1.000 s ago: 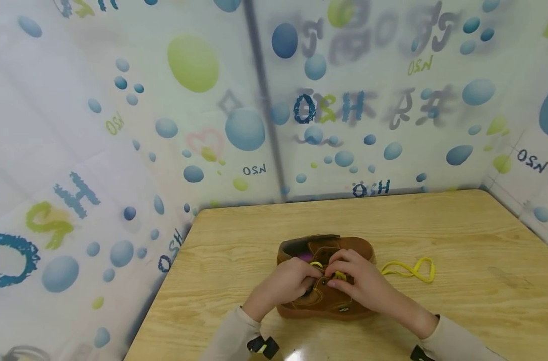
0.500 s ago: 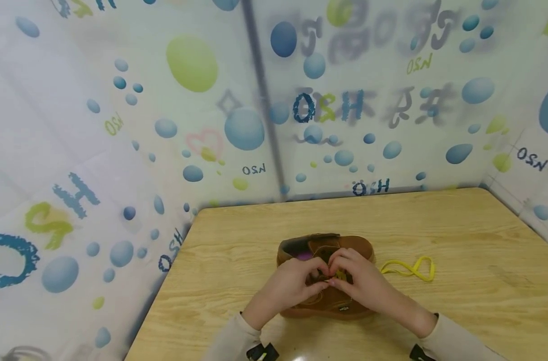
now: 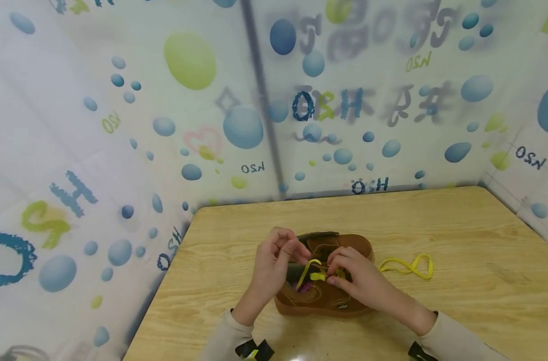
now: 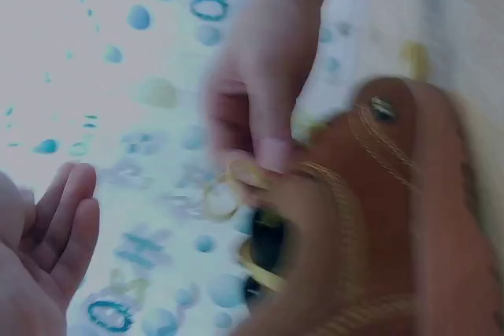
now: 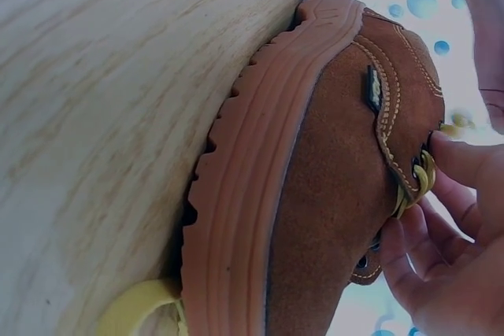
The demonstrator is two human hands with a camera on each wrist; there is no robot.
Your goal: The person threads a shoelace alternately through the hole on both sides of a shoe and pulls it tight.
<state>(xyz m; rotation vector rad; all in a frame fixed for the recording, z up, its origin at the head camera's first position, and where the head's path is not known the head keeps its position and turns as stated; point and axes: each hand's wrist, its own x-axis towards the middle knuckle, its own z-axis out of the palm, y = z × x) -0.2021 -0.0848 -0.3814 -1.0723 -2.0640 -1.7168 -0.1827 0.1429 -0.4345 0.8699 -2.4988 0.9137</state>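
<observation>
A brown shoe point(image 3: 316, 304) with a pinkish-brown sole lies on the wooden table, toe pointing right. Yellow shoelace point(image 3: 318, 277) runs through its front eyelets, and a loose stretch stands up over the opening. My right hand point(image 3: 361, 275) pinches the shoelace at the eyelets between thumb and fingers; the right wrist view shows these fingertips beside the lace point(image 5: 426, 172). Raised above the shoe's heel end is my left hand point(image 3: 274, 263), fingers loosely curled. In the left wrist view the left hand point(image 4: 59, 245) is apart from the shoe point(image 4: 370, 194), nothing between its fingers.
The other stretch of yellow lace point(image 3: 406, 268) lies looped on the table point(image 3: 463, 240) right of the toe. A white wall sheet point(image 3: 382, 150) printed with blue and green dots stands behind the table.
My left hand reached in to meet the right fingers at the eyelets, then drew back up and left. A length of yellow lace now shows over the opening. The right hand stays at the eyelets.
</observation>
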